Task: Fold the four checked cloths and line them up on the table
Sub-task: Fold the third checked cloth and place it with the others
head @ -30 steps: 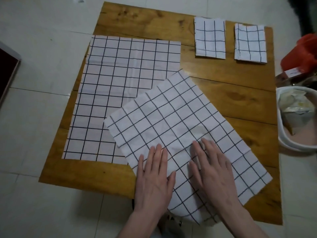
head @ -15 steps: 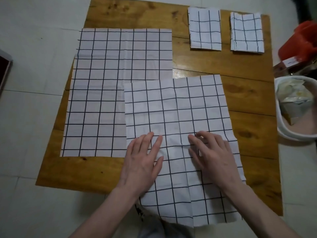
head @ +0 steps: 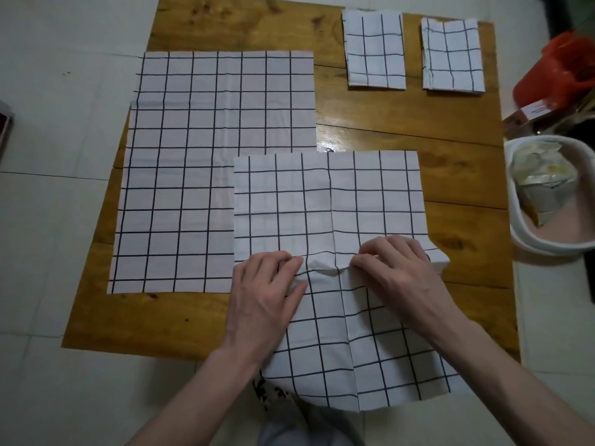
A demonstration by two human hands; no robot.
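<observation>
A white checked cloth lies square on the wooden table, its near end hanging over the front edge. My left hand and my right hand both pinch the cloth near its middle, raising a small ridge of fabric between them. A second checked cloth lies spread flat on the left, partly under the first. Two folded checked cloths sit side by side at the far right of the table.
A white tub holding crumpled packaging stands on the floor right of the table. Behind it are a red container and a small box. Pale floor tiles surround the table.
The near cloth was turned from a diagonal to square with the table. My flat hands have curled and now pinch the fabric, bunching it into a ridge.
</observation>
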